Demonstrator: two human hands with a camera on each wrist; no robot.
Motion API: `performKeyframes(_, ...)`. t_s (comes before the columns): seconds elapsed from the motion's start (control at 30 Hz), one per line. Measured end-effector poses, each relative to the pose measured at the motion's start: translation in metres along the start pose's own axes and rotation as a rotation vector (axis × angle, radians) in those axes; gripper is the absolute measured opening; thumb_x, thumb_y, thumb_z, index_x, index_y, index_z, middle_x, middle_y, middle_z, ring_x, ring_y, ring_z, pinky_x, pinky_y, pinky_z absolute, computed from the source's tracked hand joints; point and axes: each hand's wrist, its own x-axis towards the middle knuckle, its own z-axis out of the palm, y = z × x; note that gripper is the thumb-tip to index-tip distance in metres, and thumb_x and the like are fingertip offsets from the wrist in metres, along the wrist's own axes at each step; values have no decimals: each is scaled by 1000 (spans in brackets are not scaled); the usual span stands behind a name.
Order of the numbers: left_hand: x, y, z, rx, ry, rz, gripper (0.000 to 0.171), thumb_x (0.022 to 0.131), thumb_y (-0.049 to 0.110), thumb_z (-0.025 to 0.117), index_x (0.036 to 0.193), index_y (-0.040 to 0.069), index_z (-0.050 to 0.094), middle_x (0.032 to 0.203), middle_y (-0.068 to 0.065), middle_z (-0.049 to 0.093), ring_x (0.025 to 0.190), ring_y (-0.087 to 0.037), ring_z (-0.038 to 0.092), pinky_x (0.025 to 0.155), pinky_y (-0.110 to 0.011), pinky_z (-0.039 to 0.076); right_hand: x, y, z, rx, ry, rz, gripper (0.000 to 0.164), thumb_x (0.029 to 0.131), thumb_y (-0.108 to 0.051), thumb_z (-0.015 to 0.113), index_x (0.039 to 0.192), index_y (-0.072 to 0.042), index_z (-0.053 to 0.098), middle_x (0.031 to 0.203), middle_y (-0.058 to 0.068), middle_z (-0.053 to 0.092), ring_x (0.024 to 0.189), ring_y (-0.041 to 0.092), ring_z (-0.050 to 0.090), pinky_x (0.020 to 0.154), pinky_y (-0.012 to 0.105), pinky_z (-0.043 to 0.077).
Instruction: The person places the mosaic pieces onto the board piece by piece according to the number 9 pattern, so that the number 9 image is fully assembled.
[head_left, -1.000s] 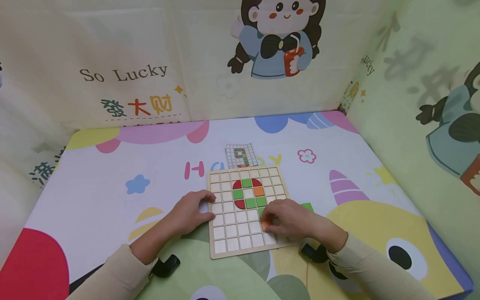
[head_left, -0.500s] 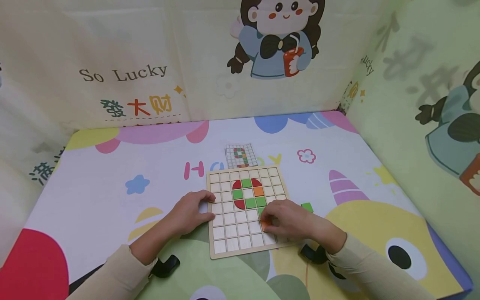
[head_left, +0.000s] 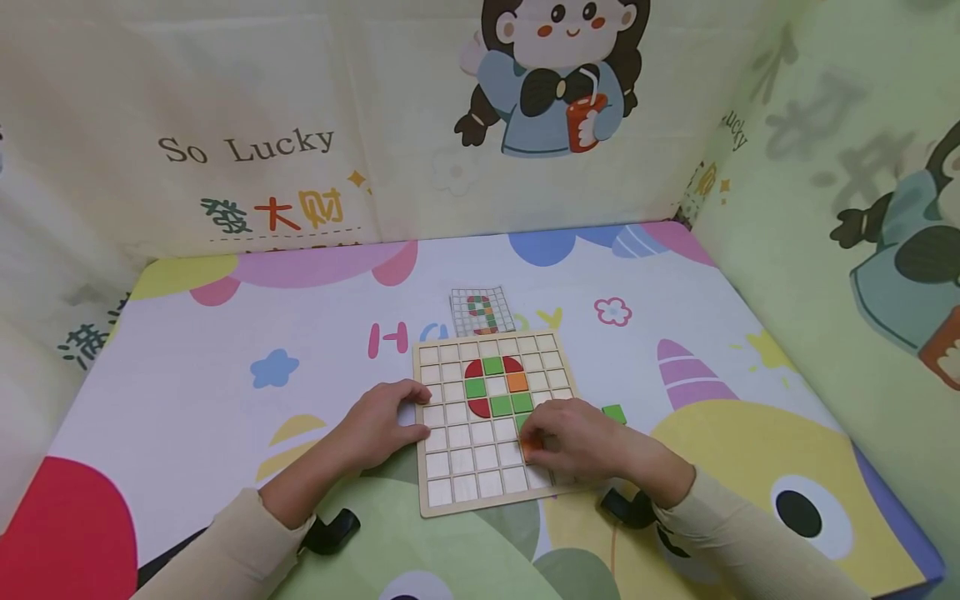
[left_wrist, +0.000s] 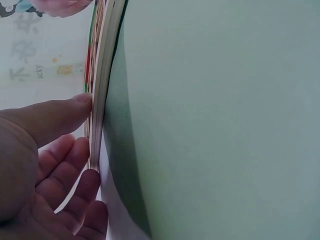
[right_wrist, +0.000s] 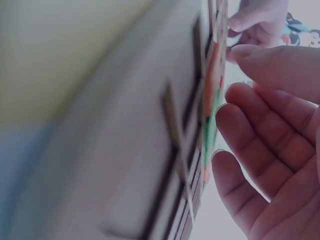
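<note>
A wooden grid board [head_left: 442, 500] lies on the printed cloth, with red, green and orange pieces set in its squares. My left hand [head_left: 378, 429] touches the board's left edge with its thumb and fingertips; in the left wrist view its fingers [left_wrist: 82, 192] lie relaxed along that edge. Over the lower right part of the board, my right hand [head_left: 577, 437] has its thumb and fingertips at an orange tile [head_left: 528, 448], pinching it at a square below a green tile [head_left: 522, 423]. The hand hides the squares under it.
Behind the board lies a small gridded card [head_left: 480, 312] with a coloured figure on it. A loose green tile [head_left: 613, 414] is on the cloth to the board's right, beside my right wrist. A printed curtain [head_left: 390, 125] stands at the back.
The orange tile shifts slightly to the left under my right fingertips, and less of it shows. A little more of the loose green tile shows. My left hand and the board stay still.
</note>
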Motion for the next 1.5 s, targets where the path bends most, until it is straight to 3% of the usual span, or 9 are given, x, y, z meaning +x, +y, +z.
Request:
performKeyframes(0.37,-1,0,-1,9,-4,3,38,84,14,81,119,9,66,115,-3,64,112,-27,53,99,-45,46,-11,11,-26,13,57,97,20,86,-14,78,105,-10,73,100,-4,69,91,15,63,84,38,51)
performKeyframes(0.7,-2,1,-3,6,-9,-2,39,84,15,81,119,9,66,115,-3,64,112,-27,53,99,-44,46,-27,22,-45,-4,92,160,22,85,-11,78,106,-7,72,99,0,70,88,19,64,81,38,53)
performKeyframes(1.03,0,1,-4,-13,-14,-5,39,84,15,81,120,10,66,115,-2,64,114,-27,52,99,-44,47,-46,32,-50,-33,110,261,24,83,-11,80,106,-9,73,99,-4,70,88,18,63,79,38,53)
performKeyframes(1.4,0,1,-3,-13,-15,0,39,84,15,81,120,10,66,115,-2,64,113,-26,53,99,-44,47,-61,41,-51,-2,129,283,23,82,-9,80,104,-10,73,96,-5,70,85,17,63,76,39,54)
performKeyframes(1.5,0,0,-3,-13,-14,2,39,84,14,81,120,9,66,115,-2,64,113,-26,53,98,-44,47,-65,43,-49,1,117,325,23,82,-9,79,104,-10,72,95,-6,69,84,16,63,76,38,54)
